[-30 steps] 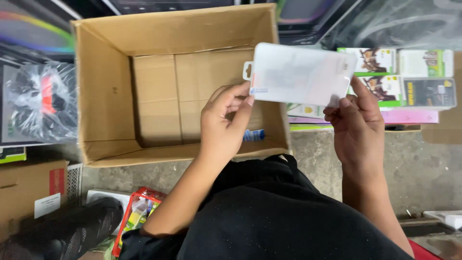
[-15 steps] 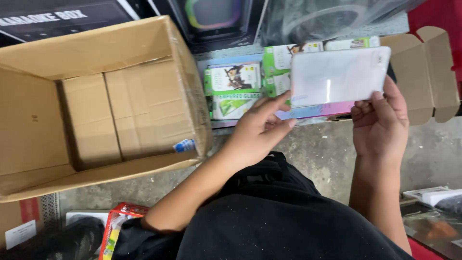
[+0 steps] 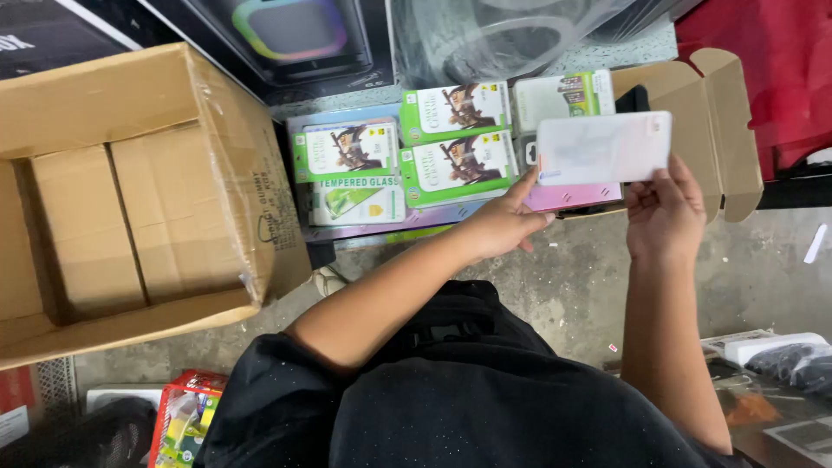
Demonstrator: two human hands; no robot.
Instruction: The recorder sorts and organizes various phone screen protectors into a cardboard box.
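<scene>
A: What is lying at the far left?
B: An open cardboard box (image 3: 130, 208) is resting on the floor (image 3: 555, 277), beside green-and-white packets (image 3: 407, 147).

A: And the hands?
B: The left hand (image 3: 498, 224) is touching the left end of a flat white package (image 3: 604, 147) with extended fingers; the right hand (image 3: 663, 212) is pinching its lower edge, holding it above the packets.
</scene>
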